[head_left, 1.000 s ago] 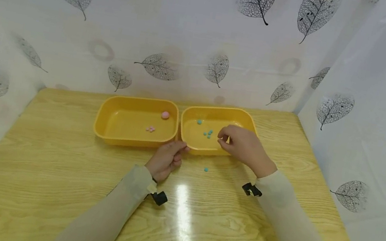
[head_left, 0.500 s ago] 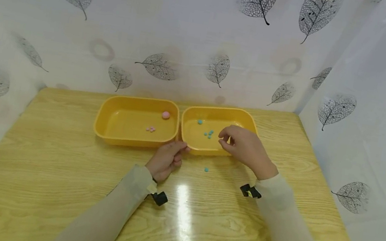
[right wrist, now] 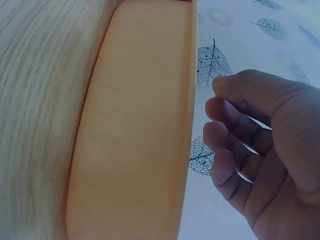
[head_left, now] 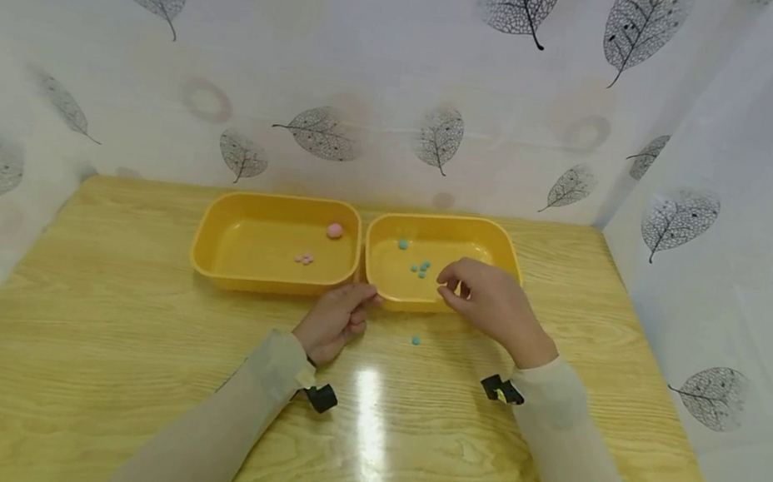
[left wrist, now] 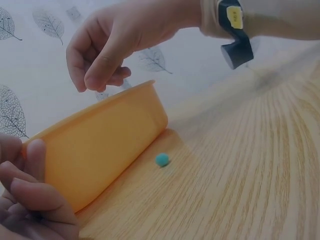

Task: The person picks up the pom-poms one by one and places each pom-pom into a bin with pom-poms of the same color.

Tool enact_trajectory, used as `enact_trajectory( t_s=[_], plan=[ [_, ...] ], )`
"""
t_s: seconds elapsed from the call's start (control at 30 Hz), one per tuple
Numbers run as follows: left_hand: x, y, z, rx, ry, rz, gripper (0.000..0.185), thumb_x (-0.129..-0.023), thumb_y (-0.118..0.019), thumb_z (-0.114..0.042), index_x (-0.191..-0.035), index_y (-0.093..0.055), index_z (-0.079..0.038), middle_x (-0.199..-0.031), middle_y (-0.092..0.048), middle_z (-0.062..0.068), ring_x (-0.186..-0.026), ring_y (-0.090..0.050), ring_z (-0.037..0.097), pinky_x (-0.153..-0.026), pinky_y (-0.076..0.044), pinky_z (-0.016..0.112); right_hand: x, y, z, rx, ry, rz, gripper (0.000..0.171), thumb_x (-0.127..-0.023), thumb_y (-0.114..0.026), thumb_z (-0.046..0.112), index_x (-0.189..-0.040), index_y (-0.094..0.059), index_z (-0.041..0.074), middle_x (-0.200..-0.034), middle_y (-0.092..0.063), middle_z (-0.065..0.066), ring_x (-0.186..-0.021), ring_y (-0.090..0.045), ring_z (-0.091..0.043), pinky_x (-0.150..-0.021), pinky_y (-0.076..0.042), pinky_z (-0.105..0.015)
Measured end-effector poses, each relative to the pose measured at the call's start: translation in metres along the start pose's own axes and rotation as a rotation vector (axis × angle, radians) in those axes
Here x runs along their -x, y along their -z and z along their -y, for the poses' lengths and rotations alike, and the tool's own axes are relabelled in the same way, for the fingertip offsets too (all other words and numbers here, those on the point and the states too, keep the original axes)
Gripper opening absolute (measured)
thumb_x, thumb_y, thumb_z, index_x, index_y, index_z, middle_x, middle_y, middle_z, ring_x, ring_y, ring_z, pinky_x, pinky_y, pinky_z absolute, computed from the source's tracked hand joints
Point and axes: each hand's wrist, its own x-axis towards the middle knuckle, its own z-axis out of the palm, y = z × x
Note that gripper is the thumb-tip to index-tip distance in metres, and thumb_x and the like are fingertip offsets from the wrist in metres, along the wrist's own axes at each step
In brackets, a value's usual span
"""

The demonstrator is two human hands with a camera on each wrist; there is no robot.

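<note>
Left to right: the left yellow tray (head_left: pixel 218 248) holds pink beads (head_left: pixel 303 258). The left hand (head_left: pixel 336 319), fingers loosely curled and holding nothing visible, rests against the near rim of the right yellow tray (head_left: pixel 507 247), unmoved. Teal beads (head_left: pixel 420 267) lie inside that tray; a lone teal bead (head_left: pixel 415 340) remains on the table (head_left: pixel 72 360). The right hand (head_left: pixel 491 300), fingertips drawn together, has shifted slightly nearer; whether it pinches a bead cannot be told.
</note>
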Motion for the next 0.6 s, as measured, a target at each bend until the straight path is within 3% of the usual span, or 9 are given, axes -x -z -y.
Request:
enact_trajectory(
  t_s=[0.23,0.43,0.6],
  plan=[
    [0.0,-0.001,0.001,-0.002,-0.003,0.026,0.02,-0.109,-0.054,-0.018,-0.095,-0.068,-0.014,-0.089,-0.067,-0.005,-0.058,-0.039,0.003,-0.052,-0.037,0.016,0.006,0.001,0.004,-0.017,0.152,0.028,0.01,-0.093,-0.078,0.013,-0.101,-0.075,0.011,-0.087,-0.069,0.006,-0.073,-0.062,-0.013,-0.065,-0.052,-0.028],
    [0.0,-0.002,0.002,0.003,-0.001,0.011,0.02,-0.109,-0.055,-0.019,-0.095,-0.069,-0.014,-0.089,-0.066,-0.005,-0.058,-0.038,0.003,-0.052,-0.036,0.016,0.006,0.002,0.013,-0.078,0.185,0.168,0.005,-0.093,-0.075,0.011,-0.097,-0.076,0.013,-0.083,-0.066,0.013,-0.07,-0.057,-0.007,-0.066,-0.05,-0.025],
    [0.001,-0.001,0.001,0.008,0.0,-0.006,0.019,-0.108,-0.056,-0.019,-0.095,-0.068,-0.014,-0.09,-0.066,-0.005,-0.058,-0.039,0.003,-0.052,-0.036,0.016,0.004,-0.002,0.02,-0.047,0.195,0.282,0.007,-0.095,-0.072,0.013,-0.099,-0.077,0.013,-0.083,-0.068,0.013,-0.071,-0.058,-0.002,-0.068,-0.052,-0.024]
  ],
)
